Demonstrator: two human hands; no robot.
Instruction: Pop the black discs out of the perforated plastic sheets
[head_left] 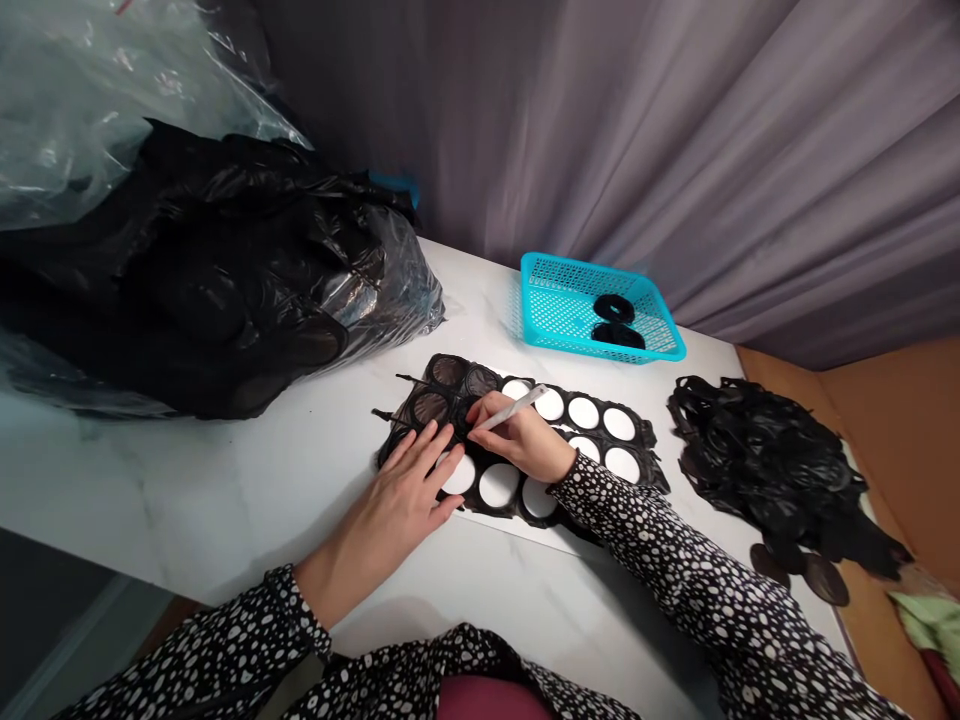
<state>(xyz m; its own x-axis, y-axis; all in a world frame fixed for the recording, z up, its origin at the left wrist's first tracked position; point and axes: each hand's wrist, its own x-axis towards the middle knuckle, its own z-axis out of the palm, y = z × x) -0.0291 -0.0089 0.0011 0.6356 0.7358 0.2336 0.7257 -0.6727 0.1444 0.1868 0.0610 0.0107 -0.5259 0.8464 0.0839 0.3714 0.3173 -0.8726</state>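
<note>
"Lying where, the black sheeting [450,368]?"
"On the tabletop [247,490], partly under the open left hand [401,495]; the right hand [525,440] grips a pen [517,406]."
"And around?"
"Basket [600,352] beyond, scraps [772,460] right, bag [225,280] left."

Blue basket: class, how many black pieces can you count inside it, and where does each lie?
2 in view: one black piece toward the curtain, the other by the basket's near wall. More may be hidden underneath.
</note>
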